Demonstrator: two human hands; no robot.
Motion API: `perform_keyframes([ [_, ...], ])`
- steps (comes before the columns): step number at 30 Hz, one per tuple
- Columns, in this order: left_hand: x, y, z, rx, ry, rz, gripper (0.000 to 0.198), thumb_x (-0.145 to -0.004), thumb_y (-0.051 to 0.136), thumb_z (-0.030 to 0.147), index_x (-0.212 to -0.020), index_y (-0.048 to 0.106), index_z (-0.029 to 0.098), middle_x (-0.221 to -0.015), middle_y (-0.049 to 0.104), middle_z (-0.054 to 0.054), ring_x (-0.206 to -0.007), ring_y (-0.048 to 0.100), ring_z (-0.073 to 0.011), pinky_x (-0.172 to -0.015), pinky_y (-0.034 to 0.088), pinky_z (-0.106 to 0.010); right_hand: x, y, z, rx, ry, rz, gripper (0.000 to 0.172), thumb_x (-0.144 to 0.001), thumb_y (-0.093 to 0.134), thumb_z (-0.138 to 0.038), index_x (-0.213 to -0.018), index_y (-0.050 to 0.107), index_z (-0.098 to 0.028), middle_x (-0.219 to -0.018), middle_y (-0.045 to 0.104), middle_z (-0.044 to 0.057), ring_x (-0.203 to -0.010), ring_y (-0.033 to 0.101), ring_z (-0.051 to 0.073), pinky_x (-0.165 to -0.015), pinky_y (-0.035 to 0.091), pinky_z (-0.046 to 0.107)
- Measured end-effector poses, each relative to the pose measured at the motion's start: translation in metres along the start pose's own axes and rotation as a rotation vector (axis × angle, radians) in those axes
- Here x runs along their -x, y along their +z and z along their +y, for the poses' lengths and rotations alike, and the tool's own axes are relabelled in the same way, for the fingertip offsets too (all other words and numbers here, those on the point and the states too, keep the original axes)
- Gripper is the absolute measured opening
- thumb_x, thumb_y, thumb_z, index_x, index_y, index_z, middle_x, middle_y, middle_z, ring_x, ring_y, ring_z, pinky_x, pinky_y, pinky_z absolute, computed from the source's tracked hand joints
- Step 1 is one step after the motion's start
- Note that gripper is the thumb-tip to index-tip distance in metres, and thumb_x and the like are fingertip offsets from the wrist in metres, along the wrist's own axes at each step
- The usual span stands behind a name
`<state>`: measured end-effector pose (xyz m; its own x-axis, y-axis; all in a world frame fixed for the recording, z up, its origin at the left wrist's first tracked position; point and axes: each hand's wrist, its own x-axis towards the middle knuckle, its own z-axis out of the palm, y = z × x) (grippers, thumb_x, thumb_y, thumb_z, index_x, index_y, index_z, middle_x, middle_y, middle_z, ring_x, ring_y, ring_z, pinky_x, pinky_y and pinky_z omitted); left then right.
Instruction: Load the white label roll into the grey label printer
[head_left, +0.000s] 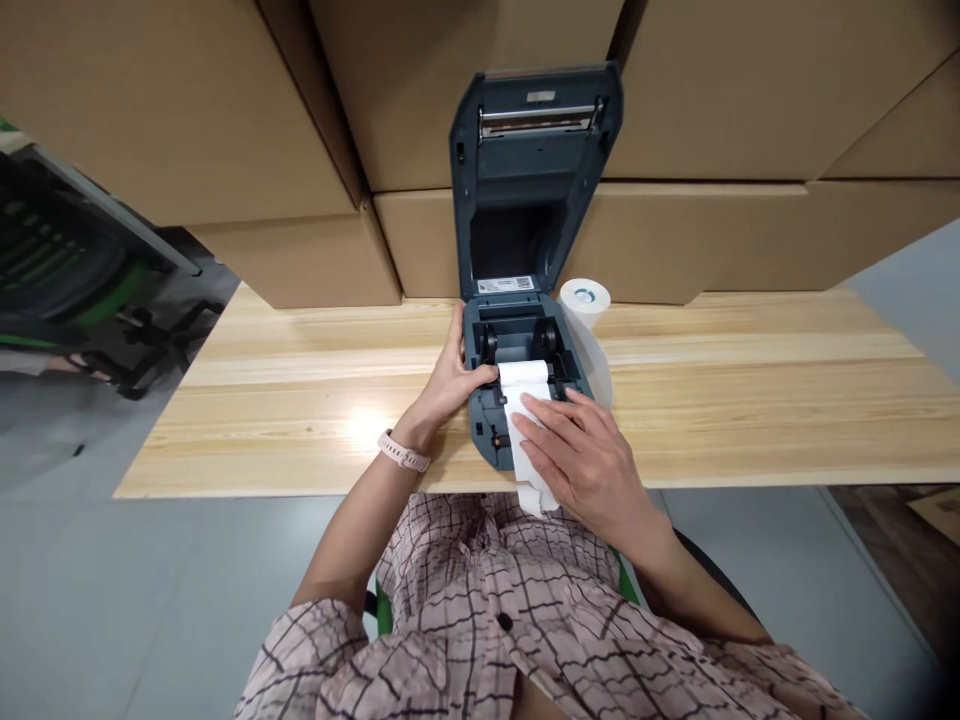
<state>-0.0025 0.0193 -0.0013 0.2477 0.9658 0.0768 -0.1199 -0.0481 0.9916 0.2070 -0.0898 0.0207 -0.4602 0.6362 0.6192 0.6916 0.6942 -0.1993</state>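
A small dark grey plastic label printer [517, 385] is seen on the pale wooden tabletop [300, 400], whose long grain lines run from side to side. The printer's hard, smooth lid [534, 170] is tipped up and back, so the inside is shown. A shiny metal bar [536, 118] is fixed across the top of the lid, and a white sticker [505, 285] is stuck near its hinge.

Inside the open printer a roll of white paper [523, 373] is held between two round black holders. A flat strip of white paper [529, 460] is drawn from this roll over the front of the printer and hangs past the tabletop edge.

The left hand [450, 380] is laid against the left side of the printer, with the fingers loosely curled and the thumb resting on the inner edge by the roll. Nothing is gripped by it. A pale pink watch strap [403, 452] is worn on that wrist.

The right hand [581, 455] is spread open and flat, fingers a little apart, and is pressed down on the paper strip at the front of the printer.

Just right of the printer a second roll of white paper [585, 310] stands on its end. Behind the printer plain brown cardboard boxes [225, 130] are stacked. A checked pink shirt [480, 610] is seen below the printer.
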Motion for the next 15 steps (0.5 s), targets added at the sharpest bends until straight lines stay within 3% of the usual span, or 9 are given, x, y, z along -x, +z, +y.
perform_keyframes([
  [4, 0.002, 0.000, 0.001, 0.003, 0.004, -0.008, 0.140, -0.079, 0.087, 0.038, -0.177, -0.011, 0.023, -0.183, 0.030, -0.013, -0.173, 0.017, -0.0360, -0.139, 0.024, -0.049, 0.000, 0.000, -0.001, 0.024, -0.013, 0.009, 0.029, -0.106, 0.063, -0.019, -0.132, 0.072, -0.029, -0.132, 0.082, 0.008, -0.109, 0.078, 0.027, -0.105, 0.061, 0.059],
  [10, 0.001, -0.006, -0.007, -0.034, 0.010, -0.091, 0.135, -0.086, 0.082, 0.050, -0.175, -0.017, 0.029, -0.189, 0.001, -0.007, -0.174, 0.010, -0.0351, -0.142, 0.009, -0.052, -0.001, 0.001, -0.001, 0.057, -0.044, 0.083, 0.018, -0.106, 0.065, -0.018, -0.122, 0.073, -0.020, -0.127, 0.084, 0.008, -0.104, 0.077, 0.024, -0.107, 0.059, 0.051],
  [15, -0.002, -0.008, -0.012, -0.014, 0.041, -0.120, 0.132, -0.086, 0.083, 0.050, -0.176, -0.013, 0.036, -0.188, 0.008, -0.002, -0.174, 0.011, -0.0344, -0.142, 0.008, -0.055, -0.003, 0.000, -0.001, 0.064, -0.051, 0.074, 0.016, -0.106, 0.065, -0.018, -0.119, 0.074, -0.016, -0.126, 0.084, 0.010, -0.103, 0.077, 0.024, -0.108, 0.058, 0.050],
])
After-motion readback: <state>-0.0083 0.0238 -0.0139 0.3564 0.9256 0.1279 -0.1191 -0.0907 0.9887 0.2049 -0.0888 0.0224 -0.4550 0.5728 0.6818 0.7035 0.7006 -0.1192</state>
